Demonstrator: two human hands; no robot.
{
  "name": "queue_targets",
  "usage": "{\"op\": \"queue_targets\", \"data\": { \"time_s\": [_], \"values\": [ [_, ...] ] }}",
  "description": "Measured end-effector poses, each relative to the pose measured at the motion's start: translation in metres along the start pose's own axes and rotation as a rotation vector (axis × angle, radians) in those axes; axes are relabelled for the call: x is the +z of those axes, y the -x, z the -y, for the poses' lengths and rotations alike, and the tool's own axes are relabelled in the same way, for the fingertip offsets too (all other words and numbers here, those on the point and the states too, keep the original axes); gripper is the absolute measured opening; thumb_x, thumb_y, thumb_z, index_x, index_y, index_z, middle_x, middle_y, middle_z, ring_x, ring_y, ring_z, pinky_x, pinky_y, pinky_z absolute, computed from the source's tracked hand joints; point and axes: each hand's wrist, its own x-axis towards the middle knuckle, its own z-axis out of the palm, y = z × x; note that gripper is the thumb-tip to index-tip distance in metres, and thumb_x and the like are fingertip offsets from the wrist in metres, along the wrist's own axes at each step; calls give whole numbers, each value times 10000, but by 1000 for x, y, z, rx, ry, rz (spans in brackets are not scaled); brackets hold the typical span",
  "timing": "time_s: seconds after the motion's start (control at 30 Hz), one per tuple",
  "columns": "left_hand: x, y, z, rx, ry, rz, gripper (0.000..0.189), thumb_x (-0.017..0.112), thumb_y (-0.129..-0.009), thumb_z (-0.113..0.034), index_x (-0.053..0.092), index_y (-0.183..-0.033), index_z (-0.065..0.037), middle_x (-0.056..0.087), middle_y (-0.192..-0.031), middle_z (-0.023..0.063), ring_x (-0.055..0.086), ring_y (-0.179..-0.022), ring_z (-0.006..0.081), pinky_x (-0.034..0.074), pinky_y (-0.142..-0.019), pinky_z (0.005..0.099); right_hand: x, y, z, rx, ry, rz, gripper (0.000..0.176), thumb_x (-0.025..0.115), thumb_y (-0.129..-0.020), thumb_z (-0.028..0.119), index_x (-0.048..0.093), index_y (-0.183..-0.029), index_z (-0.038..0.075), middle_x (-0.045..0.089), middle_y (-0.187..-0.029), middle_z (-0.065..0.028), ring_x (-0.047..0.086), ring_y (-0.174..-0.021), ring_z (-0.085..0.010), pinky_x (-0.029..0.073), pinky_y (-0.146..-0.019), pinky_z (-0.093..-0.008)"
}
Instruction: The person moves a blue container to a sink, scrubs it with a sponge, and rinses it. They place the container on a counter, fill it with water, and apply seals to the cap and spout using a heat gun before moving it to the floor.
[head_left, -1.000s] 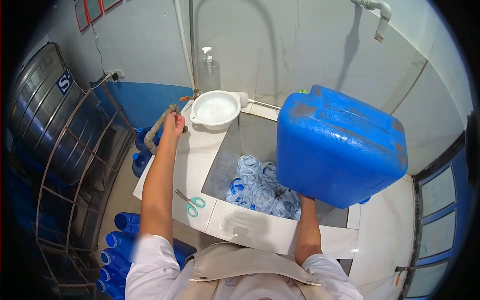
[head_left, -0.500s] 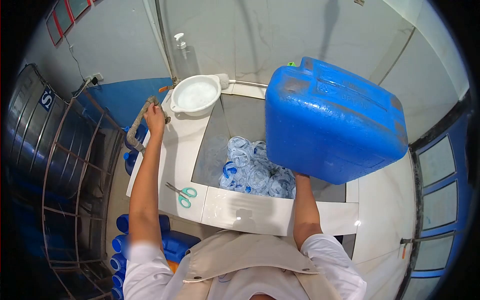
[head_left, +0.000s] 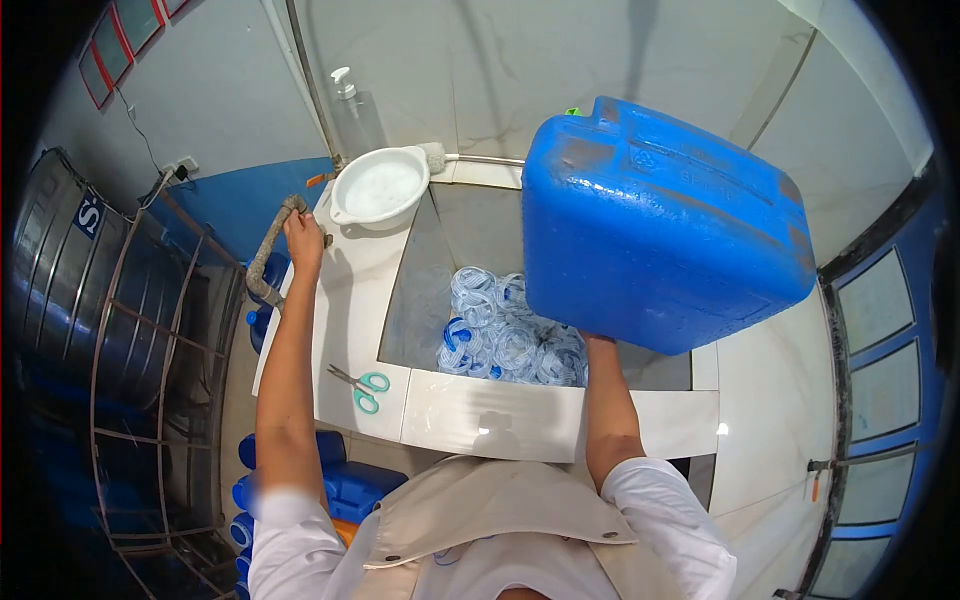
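A big blue jerrycan (head_left: 665,230) is tilted above the right part of a grey sink basin (head_left: 410,310). My right hand (head_left: 598,342) is under its lower edge, and the can hides most of the fingers. My left hand (head_left: 303,235) is closed round the upper end of a wrapped pipe (head_left: 268,250) at the counter's left edge. Beside that hand stands a white bowl (head_left: 380,188) with whitish liquid in it. Inside the basin lie several clear plastic bundles (head_left: 515,345) with blue bits among them.
Teal-handled scissors (head_left: 362,388) lie on the white counter (head_left: 440,410). A pump bottle (head_left: 358,115) and a white brush (head_left: 435,157) are at the back. Blue containers (head_left: 360,487) stand on the floor below. A metal rack (head_left: 155,370) and tank are on the left.
The view has shifted slightly. The jerrycan sits a little higher and further left in view, with my right hand still under it. My left hand stays on the pipe.
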Motion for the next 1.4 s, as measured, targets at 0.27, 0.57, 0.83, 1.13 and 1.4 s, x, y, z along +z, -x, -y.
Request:
{"op": "queue_targets", "data": {
  "time_s": [0.27, 0.57, 0.83, 1.13, 1.4],
  "values": [
    [1, -2, 3, 26, -28, 4, 475, 455, -880, -232, 424, -1239, 78, 463, -1197, 216, 466, -1097, 340, 351, -957, 371, -3, -3, 2, -154, 354, -45, 378, 573, -818, 301, 588, -1098, 48, 582, -1084, -167, 550, -988, -309, 437, -856, -436],
    [3, 1, 3, 49, -49, -28, 444, 448, -882, -223, 442, -1226, 59, 465, -1200, 212, 468, -1099, 357, 362, -948, 388, -8, 0, 11, -137, 286, 60, 413, 480, -894, 287, 490, -1226, 40, 507, -1224, -148, 481, -1108, -274, 378, -957, -391],
    [-2, 71, -17, 211, -202, 231, 520, 453, -888, -235, 327, -1329, 10, 484, -1207, 241, 478, -1105, 379, 381, -932, 408, -13, -3, 32, -190, 281, 12, 373, 554, -841, 277, 561, -1135, 46, 563, -1115, -149, 532, -1016, -280, 429, -883, -405],
    [-13, 10, -115, 62, 694, 305, 760, 232, -929, -546, -48, -1425, -42, -7, -1482, 189, 44, -1379, 257, 63, -1103, 344, -38, -56, 5, 84, -697, 153, 370, 484, -899, 270, 523, -1186, 40, 532, -1184, -140, 514, -1054, -237, 420, -912, -370],
    [90, 138, -161, -110, 1335, 386, 778, 258, -922, -557, -44, -1430, -50, -80, -1501, 94, -84, -1377, 235, -23, -1107, 363, -39, -52, 30, -151, 357, 168, 457, 357, -952, 345, 406, -1287, 37, 489, -1243, -106, 490, -1098, -218, 420, -922, -356]
  ]
}}
